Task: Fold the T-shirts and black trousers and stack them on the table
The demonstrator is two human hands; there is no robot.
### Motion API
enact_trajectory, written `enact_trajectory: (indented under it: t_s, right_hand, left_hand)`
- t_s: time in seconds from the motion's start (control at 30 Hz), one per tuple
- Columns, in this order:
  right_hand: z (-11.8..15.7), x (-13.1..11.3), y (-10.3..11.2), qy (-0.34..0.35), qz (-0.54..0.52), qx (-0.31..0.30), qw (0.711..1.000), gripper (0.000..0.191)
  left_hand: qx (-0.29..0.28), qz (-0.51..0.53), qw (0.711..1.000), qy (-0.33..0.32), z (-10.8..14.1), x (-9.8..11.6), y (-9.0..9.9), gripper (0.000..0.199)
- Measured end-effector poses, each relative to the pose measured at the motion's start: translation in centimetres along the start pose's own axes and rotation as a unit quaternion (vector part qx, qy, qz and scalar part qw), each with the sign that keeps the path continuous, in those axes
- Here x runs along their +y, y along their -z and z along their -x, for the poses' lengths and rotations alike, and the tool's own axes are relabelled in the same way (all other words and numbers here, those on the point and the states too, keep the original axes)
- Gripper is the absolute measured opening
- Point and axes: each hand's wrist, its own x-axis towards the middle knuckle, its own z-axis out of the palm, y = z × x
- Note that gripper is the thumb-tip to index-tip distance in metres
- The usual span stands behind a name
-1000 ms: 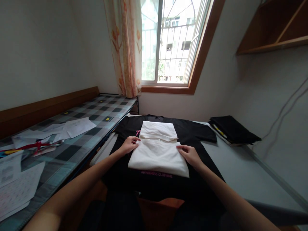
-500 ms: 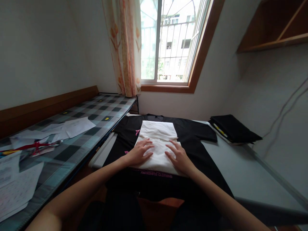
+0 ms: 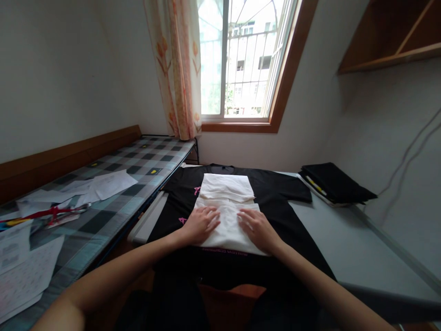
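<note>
A black T-shirt with pink print lies spread on the white table. On top of it is a folded white cloth, in two sections with a crease between them. My left hand rests on the left side of the nearer section, fingers lying flat and slightly bent. On the right side of the same section lies my right hand, its fingers spread and pointing inward. Neither hand grips anything. The near edge of the cloth partly covers the pink lettering on the shirt.
To the left, a bed with a checkered cover bears papers and red straps. A black folder-like stack sits at the table's back right. A curtain hangs beside the window.
Both hands have slid slightly toward me on the white cloth. Its near edge has come closer too, covering more of the pink lettering.
</note>
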Motion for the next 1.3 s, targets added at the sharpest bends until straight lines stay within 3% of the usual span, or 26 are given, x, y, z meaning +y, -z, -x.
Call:
enact_trajectory:
  t_s: [0.1,0.2,0.3,0.4,0.57,0.83,0.97,1.13,1.23,1.3]
  right_hand:
    - [-2.5,1.4,1.1,-0.066,0.074,0.048,0.994,0.035]
    - [-5.0,3.0,1.8,-0.094,0.166,0.026,0.981,0.040]
    - [-6.6,4.0,1.8,-0.078,0.221,-0.007,0.972,0.034]
    - [-7.4,4.2,1.6,-0.034,0.258,-0.013,0.966,0.026]
    - [-7.8,3.5,1.7,0.003,0.286,-0.040,0.957,0.025]
    - [-6.2,2.7,2.0,0.003,0.275,-0.046,0.960,0.022]
    - [-5.8,2.8,1.4,-0.033,0.261,-0.055,0.963,0.025]
    - [-5.0,1.0,1.6,0.004,0.175,0.002,0.984,0.030]
    - [-3.7,-0.3,1.7,0.038,0.126,-0.008,0.991,0.025]
    - [-2.5,-0.8,1.7,0.039,0.115,-0.017,0.992,0.020]
  left_hand:
    - [0.052,-0.027,0.998,0.039,-2.9,-0.9,1.9,0.037]
    - [0.050,-0.086,0.994,0.054,-5.5,-2.1,3.5,0.040]
    - [0.017,-0.212,0.976,0.044,-6.8,-2.9,4.0,0.033]
    - [-0.005,-0.347,0.938,0.009,-7.3,-3.1,3.5,0.026]
    - [-0.030,-0.438,0.898,-0.025,-7.6,-3.4,3.1,0.021]
    - [-0.041,-0.428,0.900,-0.065,-6.5,-4.1,3.6,0.021]
    - [-0.044,-0.412,0.909,-0.042,-6.3,-3.9,3.7,0.023]
    - [-0.028,-0.397,0.917,-0.027,-5.7,-1.8,3.8,0.025]
    - [-0.015,-0.351,0.935,-0.056,-4.3,-0.2,3.9,0.028]
    - [-0.024,-0.305,0.951,-0.039,-3.2,0.2,4.1,0.020]
